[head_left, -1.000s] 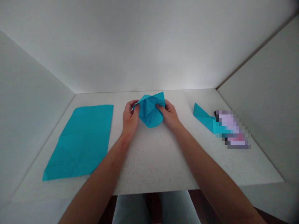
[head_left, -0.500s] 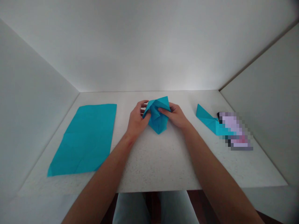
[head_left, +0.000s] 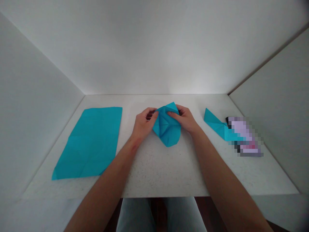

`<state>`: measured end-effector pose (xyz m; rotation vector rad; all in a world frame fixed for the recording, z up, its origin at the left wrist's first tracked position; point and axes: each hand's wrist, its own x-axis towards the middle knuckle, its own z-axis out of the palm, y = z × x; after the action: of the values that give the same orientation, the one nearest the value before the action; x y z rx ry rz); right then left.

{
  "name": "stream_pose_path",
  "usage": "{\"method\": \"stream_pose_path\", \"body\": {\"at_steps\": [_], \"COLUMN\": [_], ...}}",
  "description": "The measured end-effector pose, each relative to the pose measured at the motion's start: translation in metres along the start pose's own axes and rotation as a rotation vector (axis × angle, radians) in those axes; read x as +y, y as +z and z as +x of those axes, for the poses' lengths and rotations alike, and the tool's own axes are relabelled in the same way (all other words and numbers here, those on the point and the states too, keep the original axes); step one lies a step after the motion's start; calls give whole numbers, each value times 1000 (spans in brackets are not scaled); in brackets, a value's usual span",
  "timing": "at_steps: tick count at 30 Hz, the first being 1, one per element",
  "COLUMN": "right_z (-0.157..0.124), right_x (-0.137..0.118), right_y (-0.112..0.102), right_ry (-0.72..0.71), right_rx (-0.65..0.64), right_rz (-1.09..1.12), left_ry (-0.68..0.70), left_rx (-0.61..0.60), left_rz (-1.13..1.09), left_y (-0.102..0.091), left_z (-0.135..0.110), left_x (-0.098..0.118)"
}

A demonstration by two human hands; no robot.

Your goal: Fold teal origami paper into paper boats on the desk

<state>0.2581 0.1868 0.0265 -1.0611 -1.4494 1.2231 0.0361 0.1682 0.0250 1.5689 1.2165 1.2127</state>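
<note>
Both hands are working a half-folded blue paper (head_left: 168, 131) at the middle of the counter (head_left: 156, 170), a little toward its far side. The left hand (head_left: 143, 125) pinches the paper's upper left edge, and its fingers (head_left: 153, 112) are curled closed on a flap there. The right hand (head_left: 186, 120) grips the upper right part, with its fingers (head_left: 173, 113) pressed down on top of the folds and the thumb hidden beneath. The paper's rounded lower tip points toward the near edge and looks to rest on the counter, while the creased upper part is raised between the two hands.

The step in hand appears to be shaping a fold: the two flaps are drawn in toward the centre line and not yet flattened. Any further crease would call for keeping both pinches steady, lining the edges up along the existing crease lines, and pressing down onto the counter without tearing the thin paper.

To the left, well apart from the hands, lies a flat blue sheet (head_left: 90, 141) bearing faint crease marks. To the right lies a folded blue strip (head_left: 214, 124), its near end touching or tucked under a blurred object (head_left: 245, 137) that cannot be made out. White walls (head_left: 154, 48) close the counter in on three sides. Nothing lies between the hands and the paper, and the space around them is free.
</note>
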Motion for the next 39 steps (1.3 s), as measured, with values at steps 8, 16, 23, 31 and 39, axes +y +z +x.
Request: {"method": "stream_pose_path", "body": {"at_steps": [8, 16, 23, 31, 39], "right_z": [-3, -3, -3, 2, 1], "right_x": [-4, -7, -5, 8, 3], "right_y": [4, 10, 10, 3, 6], "right_ry": [-65, -136, -184, -124, -67], "right_rx": [-28, -14, -6, 57, 92], "right_rz": [-202, -288, -327, -304, -118], "left_ry": [215, 362, 336, -25, -221], "left_rx": [21, 108, 126, 111, 289], "left_rz": [122, 334, 314, -248, -425], "left_y": [-2, -4, -4, 5, -6], "left_z": [-2, -8, -5, 4, 18], "left_x": [5, 13, 12, 5, -10]}}
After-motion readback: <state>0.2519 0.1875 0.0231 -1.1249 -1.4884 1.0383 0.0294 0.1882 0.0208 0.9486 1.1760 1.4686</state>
